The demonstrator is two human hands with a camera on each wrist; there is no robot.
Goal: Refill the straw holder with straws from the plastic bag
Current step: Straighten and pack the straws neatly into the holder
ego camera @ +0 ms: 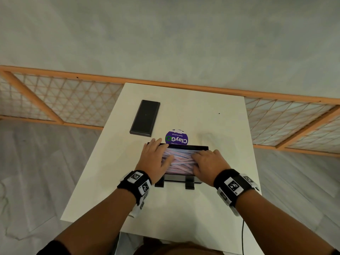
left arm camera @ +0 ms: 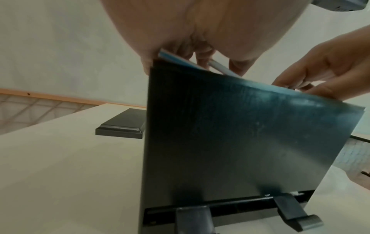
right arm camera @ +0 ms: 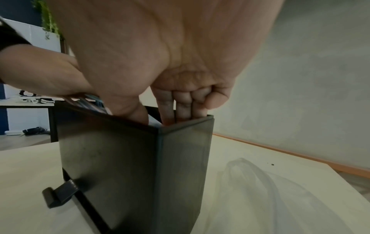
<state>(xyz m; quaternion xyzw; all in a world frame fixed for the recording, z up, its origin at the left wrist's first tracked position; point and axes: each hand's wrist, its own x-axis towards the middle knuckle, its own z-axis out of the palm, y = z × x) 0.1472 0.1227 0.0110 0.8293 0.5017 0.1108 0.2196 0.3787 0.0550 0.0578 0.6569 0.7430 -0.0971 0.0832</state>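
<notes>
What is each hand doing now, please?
Left hand: open, fingers spread flat on the straws in the straw holder.
Right hand: open, straight fingers pressing the straws down at the holder's right end.

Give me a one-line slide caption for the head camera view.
Both hands, left hand and right hand, press pastel straws down into the black straw holder.

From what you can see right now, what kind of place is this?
Probably an indoor room set up for recording rather than a real café. A small white table stands on a grey floor by a low wooden lattice fence, and the right wrist view shows a desk and white cabinets behind.
</notes>
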